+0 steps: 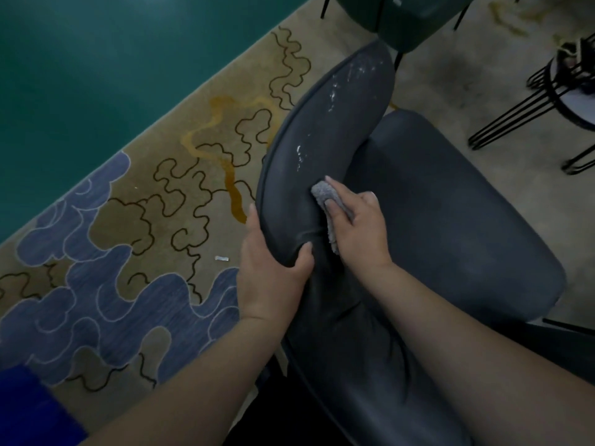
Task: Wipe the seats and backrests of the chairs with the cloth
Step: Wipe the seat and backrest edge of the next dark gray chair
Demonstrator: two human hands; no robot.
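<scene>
A dark grey padded chair fills the middle of the head view, with its curved backrest [325, 123] to the left and its seat [450, 220] to the right. White smears mark the upper part of the backrest. My left hand [273, 268] grips the backrest's top edge, thumb on the inner face. My right hand [357, 226] holds a small grey cloth [325, 193] and presses it against the inner face of the backrest, just below the smears.
A green chair [402, 20] stands just beyond the backrest at the top. A stool with black wire legs [531, 107] is at the right. A patterned carpet [145, 220] with a small white scrap [221, 258] lies to the left.
</scene>
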